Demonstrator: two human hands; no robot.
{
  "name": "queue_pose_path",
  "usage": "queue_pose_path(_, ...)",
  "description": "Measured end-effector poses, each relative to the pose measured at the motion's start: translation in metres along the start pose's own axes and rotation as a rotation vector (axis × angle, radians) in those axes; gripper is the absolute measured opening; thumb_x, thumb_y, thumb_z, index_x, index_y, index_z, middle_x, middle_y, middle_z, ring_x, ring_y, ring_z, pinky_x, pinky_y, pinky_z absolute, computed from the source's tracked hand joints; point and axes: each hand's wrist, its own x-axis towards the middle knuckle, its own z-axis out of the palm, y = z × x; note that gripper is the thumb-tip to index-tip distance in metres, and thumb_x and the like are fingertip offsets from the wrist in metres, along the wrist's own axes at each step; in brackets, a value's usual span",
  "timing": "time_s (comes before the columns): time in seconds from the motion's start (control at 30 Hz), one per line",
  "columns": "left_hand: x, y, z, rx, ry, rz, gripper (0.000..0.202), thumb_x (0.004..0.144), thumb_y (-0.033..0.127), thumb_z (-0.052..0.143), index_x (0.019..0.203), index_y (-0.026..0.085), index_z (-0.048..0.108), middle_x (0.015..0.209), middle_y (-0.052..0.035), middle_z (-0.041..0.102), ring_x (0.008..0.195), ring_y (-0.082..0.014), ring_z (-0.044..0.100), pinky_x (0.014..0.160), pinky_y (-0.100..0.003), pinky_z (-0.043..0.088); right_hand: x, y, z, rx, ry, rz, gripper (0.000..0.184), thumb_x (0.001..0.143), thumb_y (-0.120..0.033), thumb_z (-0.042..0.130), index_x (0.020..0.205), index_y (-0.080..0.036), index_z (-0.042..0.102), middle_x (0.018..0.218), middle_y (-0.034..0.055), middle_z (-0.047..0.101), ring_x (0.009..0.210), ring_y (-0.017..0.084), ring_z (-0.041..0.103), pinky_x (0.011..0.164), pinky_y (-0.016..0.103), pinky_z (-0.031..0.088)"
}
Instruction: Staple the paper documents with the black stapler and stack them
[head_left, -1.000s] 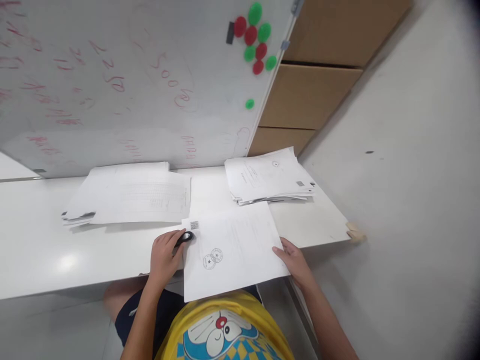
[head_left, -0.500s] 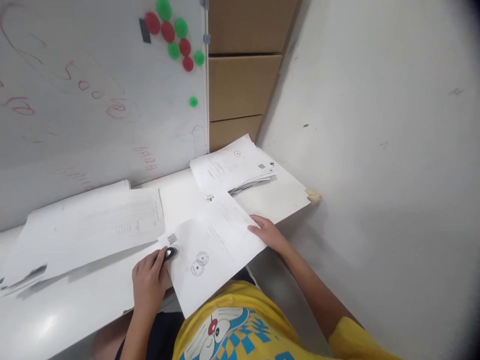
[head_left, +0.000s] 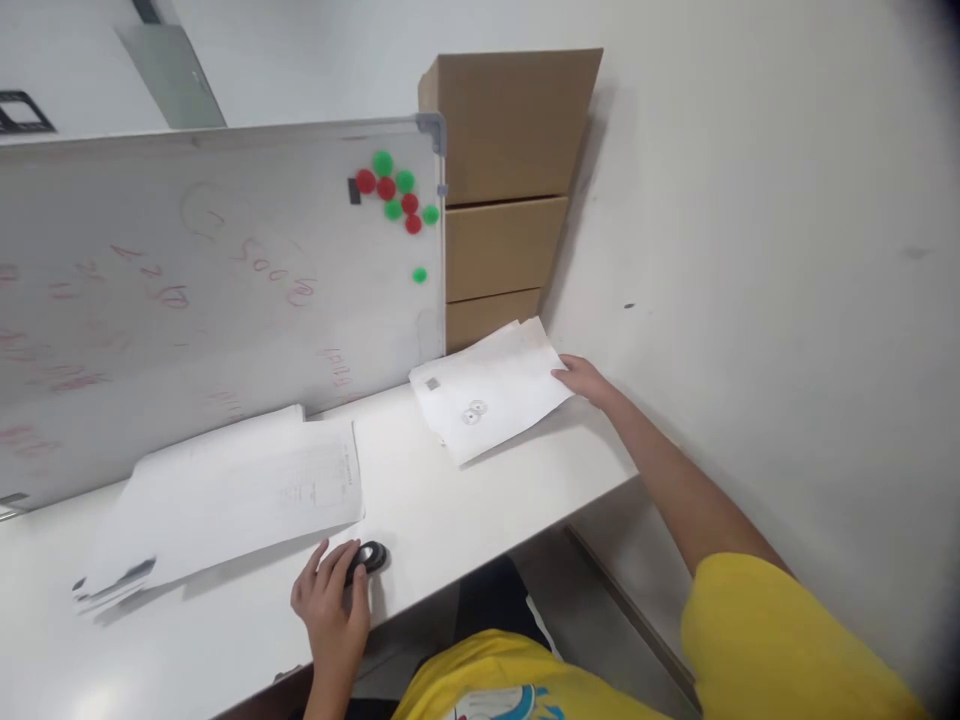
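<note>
My right hand point(head_left: 583, 378) pinches the right edge of a printed sheet of paper point(head_left: 502, 400) between thumb and fingers. The sheet shows two round stamps and a square code. It lies over a stack of papers point(head_left: 512, 330), mostly hidden, against the base of the boxes. Near the table's front edge, my left hand point(head_left: 330, 590) has its fingers and thumb around a small black tool with a shiny silver top point(head_left: 367, 556). Its exact kind I cannot make out. Another pile of printed papers point(head_left: 247, 490) lies left of it.
A white table point(head_left: 420, 520) runs along a whiteboard point(head_left: 247, 220) with red writing and several red and green magnets point(head_left: 385, 188). Brown cardboard boxes point(head_left: 506, 240) are stacked at its right end. A white wall point(head_left: 750, 300) closes off the right side.
The stamped sheet has moved from before my body onto the far right stack, with my right hand on it. My left hand has come off the sheet, still with the black tool. The view has tilted up.
</note>
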Motion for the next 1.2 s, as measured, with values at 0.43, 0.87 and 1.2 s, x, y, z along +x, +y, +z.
queue_pose_path(0.43,0.0,-0.025,-0.024,0.071,0.172,-0.127,0.024,0.088,0.023,0.047,0.106,0.02,0.063,0.101,-0.0082,0.068,0.119,-0.0267,0.049,0.101,-0.045,0.033,-0.027,0.028,0.053,-0.498,0.039,-0.423,0.053,0.085,-0.034,0.05,0.127,-0.003,0.05,0.136,0.0302,0.045,0.128,0.036,0.041,0.102,0.048,0.031)
queue_pose_path(0.87,0.024,-0.126,-0.043,0.44,0.058,-0.219,0.049,0.081,0.009,0.041,0.127,0.018,0.055,0.131,-0.013,0.056,0.13,-0.0317,0.04,0.106,-0.054,0.019,-0.151,-0.11,0.184,-0.735,-0.664,-0.843,0.069,0.071,-0.002,0.045,0.139,-0.012,0.041,0.151,0.015,0.033,0.142,0.026,0.023,0.115,0.05,0.01)
queue_pose_path(1.2,0.018,-0.123,-0.04,0.441,-0.048,0.04,0.037,0.086,0.011,0.043,0.115,0.021,0.064,0.118,-0.0079,0.066,0.101,-0.0258,0.06,0.084,-0.039,0.039,-0.246,-0.145,0.293,-0.581,-0.689,-0.749,0.067,0.089,-0.036,0.047,0.147,-0.01,0.025,0.154,0.0178,0.026,0.134,0.03,0.039,0.103,0.044,0.036)
